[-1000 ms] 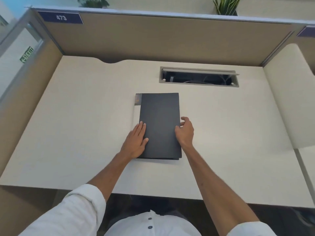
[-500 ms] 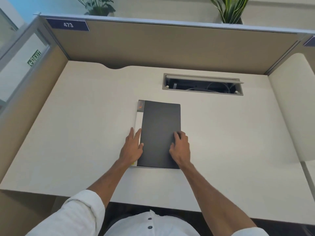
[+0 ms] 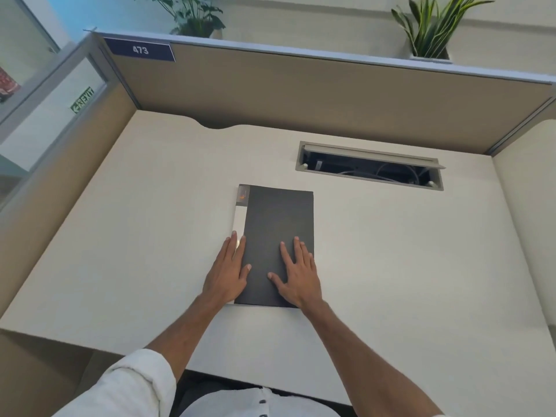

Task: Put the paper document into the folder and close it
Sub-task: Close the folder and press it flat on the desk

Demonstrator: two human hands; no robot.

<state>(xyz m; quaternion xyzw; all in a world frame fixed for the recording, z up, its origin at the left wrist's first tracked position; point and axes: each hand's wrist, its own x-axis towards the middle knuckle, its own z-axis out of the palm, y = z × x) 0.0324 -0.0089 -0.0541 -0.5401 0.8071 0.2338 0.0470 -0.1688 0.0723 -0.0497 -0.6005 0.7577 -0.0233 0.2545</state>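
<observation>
White buttoned shirt (image 3: 228, 404), rolled sleeves (image 3: 135, 383)

Bare cream laminate desk top (image 3: 126, 236) lies open all around the flat black folder (image 3: 276, 230), bounded by the tan fabric partition wall (image 3: 301, 94) and the open rectangular grey cable hatch (image 3: 370, 167) behind it.

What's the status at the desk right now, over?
Left hand flat on the folder's left edge; right hand flat on the dark folder. Cover down, pale strip showing. Nothing obstructing.

The dark grey folder (image 3: 278, 233) lies shut and flat, a pale paper document (image 3: 239, 219) edge showing left.
</observation>
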